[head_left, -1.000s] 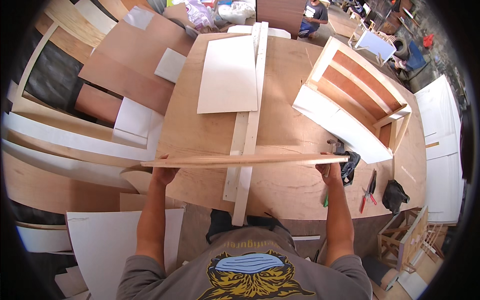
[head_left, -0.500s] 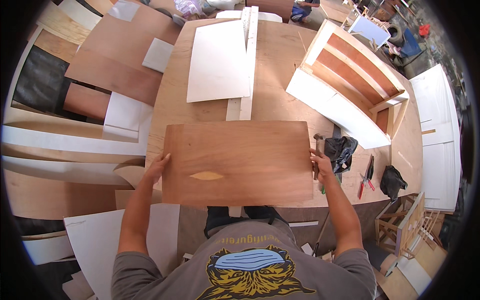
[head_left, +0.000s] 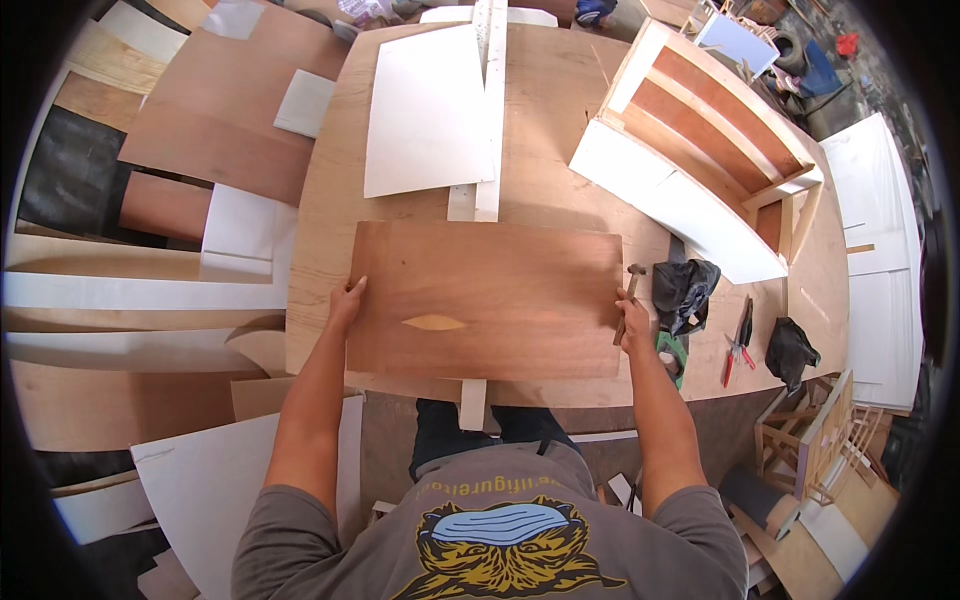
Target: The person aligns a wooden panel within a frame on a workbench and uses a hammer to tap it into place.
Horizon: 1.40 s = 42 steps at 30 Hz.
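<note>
While the large round-edged plywood bench (head_left: 560,120) carries everything, a reddish-brown rectangular plywood panel (head_left: 485,298) lies flat on its near part, across a long white wooden strip (head_left: 482,130). Beyond it rests a white rectangular sheet (head_left: 425,110); to the right stands an open white-and-brown wooden cabinet frame (head_left: 700,140). The left hand (head_left: 345,300) grasps the panel's left edge, and the right hand (head_left: 634,328) its right edge, each grip closed on the board. A small hammer (head_left: 628,300) lies just beside the right hand.
</note>
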Each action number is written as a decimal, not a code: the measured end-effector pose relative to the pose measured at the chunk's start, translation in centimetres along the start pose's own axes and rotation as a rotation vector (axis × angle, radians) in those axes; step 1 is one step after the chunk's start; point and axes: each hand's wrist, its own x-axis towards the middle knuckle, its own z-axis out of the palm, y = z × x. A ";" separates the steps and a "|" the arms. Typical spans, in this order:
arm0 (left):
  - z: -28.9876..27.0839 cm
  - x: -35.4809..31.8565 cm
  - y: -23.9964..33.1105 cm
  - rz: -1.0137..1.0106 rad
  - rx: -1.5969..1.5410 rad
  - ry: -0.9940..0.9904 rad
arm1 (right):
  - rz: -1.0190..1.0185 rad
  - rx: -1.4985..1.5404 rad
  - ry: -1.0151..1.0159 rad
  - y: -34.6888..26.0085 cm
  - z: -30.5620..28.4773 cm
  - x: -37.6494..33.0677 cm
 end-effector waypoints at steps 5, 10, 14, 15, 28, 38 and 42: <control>3.3 0.1 1.3 -0.011 -0.039 -0.048 | -0.054 -0.062 0.009 0.2 -2.0 1.0; 1.8 2.9 0.1 0.140 -0.069 0.077 | -0.146 -0.411 0.123 -2.1 1.7 -0.1; 4.6 0.7 0.5 0.346 0.243 0.162 | -0.311 -1.024 0.368 -1.5 -2.5 1.5; 6.6 -1.9 1.4 0.471 0.537 0.297 | -0.285 -1.040 0.378 -0.4 -3.9 0.9; 13.4 -19.6 -8.1 -0.298 -0.256 0.191 | -0.567 -1.249 0.433 2.7 -1.7 -5.6; 13.9 -15.7 -6.2 -0.327 -0.709 0.111 | -0.443 -0.872 0.283 4.0 -2.8 -5.9; 14.3 -14.8 -5.3 -0.308 -0.726 0.150 | -0.812 -0.818 0.674 2.9 -7.8 -2.6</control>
